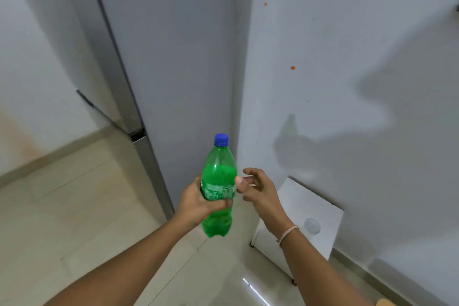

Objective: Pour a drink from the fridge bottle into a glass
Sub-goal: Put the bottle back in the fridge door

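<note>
A green plastic bottle with a blue cap stands upright in the middle of the view, about half full of green drink. My left hand is wrapped around its labelled middle. Beside the bottle, my right hand hovers with fingers apart, its thumb close to or touching the bottle's right side. A clear glass stands on a small white table at the lower right, against the wall.
The tall grey fridge rises just behind the bottle, its door closed. A white wall runs along the right. Pale tiled floor spreads to the left and below.
</note>
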